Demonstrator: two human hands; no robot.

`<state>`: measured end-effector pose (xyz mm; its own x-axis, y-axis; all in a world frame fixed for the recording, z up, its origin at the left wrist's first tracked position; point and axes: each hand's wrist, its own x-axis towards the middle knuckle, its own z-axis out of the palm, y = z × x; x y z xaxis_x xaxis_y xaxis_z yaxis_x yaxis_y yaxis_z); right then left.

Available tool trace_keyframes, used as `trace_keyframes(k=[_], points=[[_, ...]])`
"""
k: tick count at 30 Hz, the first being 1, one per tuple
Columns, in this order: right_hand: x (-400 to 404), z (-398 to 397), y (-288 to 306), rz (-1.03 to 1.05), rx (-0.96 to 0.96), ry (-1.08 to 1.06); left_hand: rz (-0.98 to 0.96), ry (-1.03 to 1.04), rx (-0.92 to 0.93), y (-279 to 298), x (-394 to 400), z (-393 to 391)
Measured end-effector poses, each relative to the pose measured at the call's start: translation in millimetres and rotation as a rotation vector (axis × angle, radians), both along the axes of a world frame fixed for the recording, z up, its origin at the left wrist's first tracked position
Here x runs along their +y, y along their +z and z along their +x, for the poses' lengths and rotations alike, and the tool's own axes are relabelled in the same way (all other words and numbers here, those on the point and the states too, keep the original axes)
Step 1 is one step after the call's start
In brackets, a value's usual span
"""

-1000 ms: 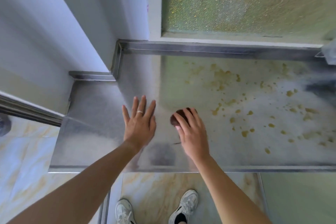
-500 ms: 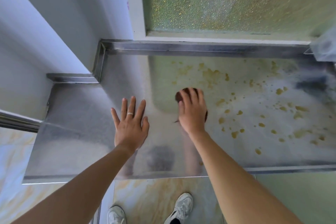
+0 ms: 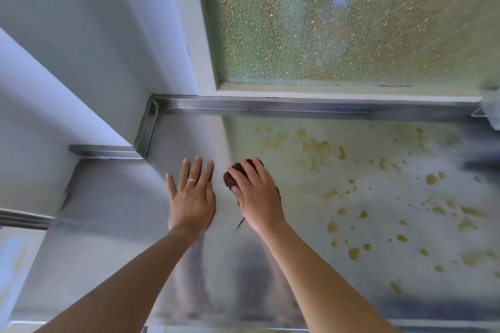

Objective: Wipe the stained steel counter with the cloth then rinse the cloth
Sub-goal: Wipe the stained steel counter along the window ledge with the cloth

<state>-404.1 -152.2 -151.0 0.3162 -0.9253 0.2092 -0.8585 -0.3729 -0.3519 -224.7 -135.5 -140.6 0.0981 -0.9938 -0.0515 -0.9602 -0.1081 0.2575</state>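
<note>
Well, R hand (image 3: pixel 258 197) mid-frame grips soft, light cloth (image 3: pixel 232 179) bunched under palm, L hand (image 3: pixel 191 199) flat w/ fingers spread.

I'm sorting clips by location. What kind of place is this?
Probably a kitchen or food-prep corner: a stainless steel counter with a raised back rim, spattered with yellowish stains, under a frosted window. The right hand presses a dark cloth on it.

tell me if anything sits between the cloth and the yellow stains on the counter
Nothing visible does. The right hand presses the dark cloth on the steel counter, and bare steel runs from it rightward to the yellow stains.
</note>
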Motion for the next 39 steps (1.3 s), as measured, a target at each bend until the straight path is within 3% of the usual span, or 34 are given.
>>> trace_keyframes(k=[9, 15, 19, 21, 27, 31, 36, 39], points=[[-103, -21, -2, -0.053, 0.048, -0.073, -0.016, 0.016, 0.013, 2, -5, -2], [-132, -95, -12, -0.034, 0.107, -0.372, -0.011, 0.012, 0.01, 0, -6, -2], [-130, -70, -10, -0.08, 0.01, -0.571, 0.013, -0.01, -0.024, -5, -8, 0], [-129, -39, -10, -0.087, -0.018, -0.527, 0.029, -0.026, -0.04, -6, -9, 0], [-106, 72, 1, -0.072, -0.063, -0.135, 0.018, -0.038, -0.065, -10, -9, 1], [-98, 55, 10, -0.089, -0.075, 0.05, 0.036, -0.05, -0.117, -11, -11, 3], [-106, -62, -1, -0.13, 0.043, -0.37, 0.053, -0.063, -0.12, -11, -11, 3], [-109, -91, -6, -0.061, 0.096, -0.572, 0.053, -0.068, -0.112, -10, -11, 3]])
